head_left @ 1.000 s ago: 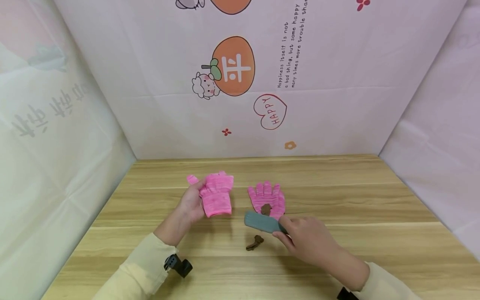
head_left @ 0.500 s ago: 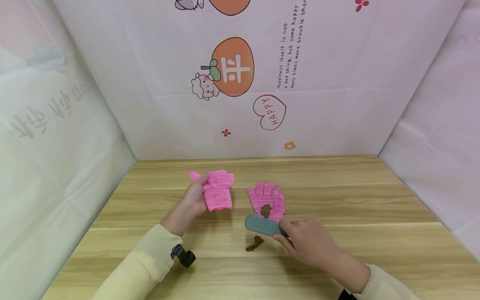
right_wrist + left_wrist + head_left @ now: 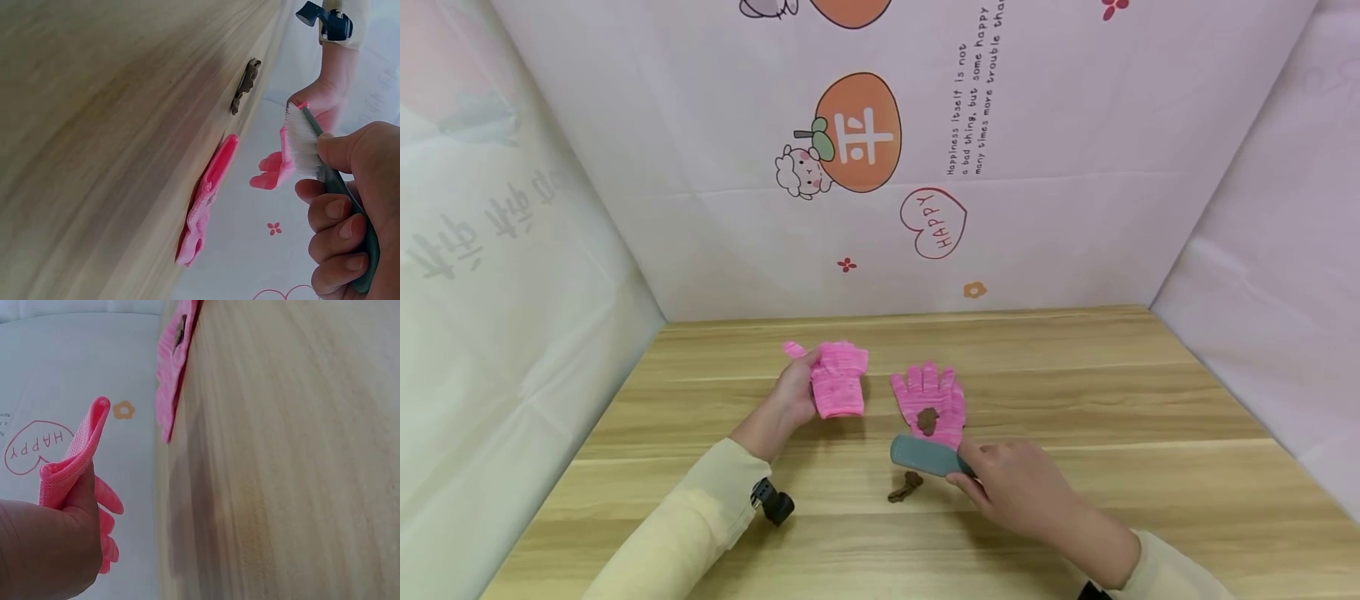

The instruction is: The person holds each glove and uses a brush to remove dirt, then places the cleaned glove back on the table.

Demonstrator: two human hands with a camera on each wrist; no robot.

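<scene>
In the head view my left hand (image 3: 792, 392) grips a pink knit glove (image 3: 838, 385) above the table, its cuff hanging toward me. The left wrist view shows the thumb against the folded cuff (image 3: 72, 453). My right hand (image 3: 1022, 493) holds a grey-green brush (image 3: 925, 455); its fingers wrap the handle, and white bristles (image 3: 301, 142) show in the right wrist view. A second pink glove (image 3: 951, 407) lies on the table just beyond the brush, fingers pointing away. On its palm sits a brown lump (image 3: 928, 421). Another brown, twisted piece (image 3: 906, 487) lies nearer me.
The wood-grain table (image 3: 1075, 375) meets a white printed backdrop (image 3: 715, 250) at its far edge. White sheets (image 3: 550, 275) also stand on the left and right. A small black device (image 3: 772, 502) is strapped at my left wrist.
My left hand has moved slightly forward and right with the glove, whose cuff now hangs shorter in view. The brush in my right hand has dipped a little toward me. The brown pieces stay put.
</scene>
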